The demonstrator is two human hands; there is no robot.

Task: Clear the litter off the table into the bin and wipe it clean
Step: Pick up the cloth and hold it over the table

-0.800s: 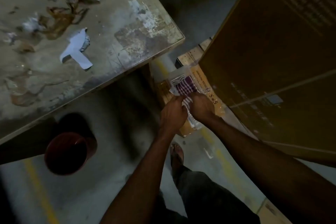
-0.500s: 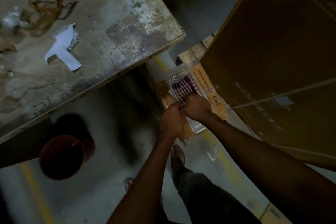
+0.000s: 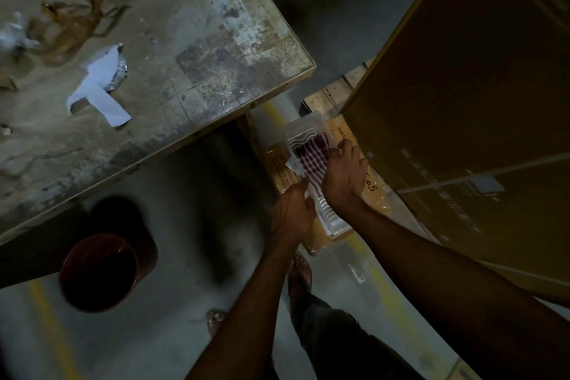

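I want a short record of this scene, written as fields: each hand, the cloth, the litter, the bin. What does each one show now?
left hand: touches the near edge of the checked cloth; grip unclear
right hand: grips the checked cloth
checked cloth: in a clear tray, beside the cardboard box
litter: white paper and brown scraps on the table
bin: red, on the floor

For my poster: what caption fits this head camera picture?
Near the littered table, left hand and right hand reach a checked cloth in a clear tray.
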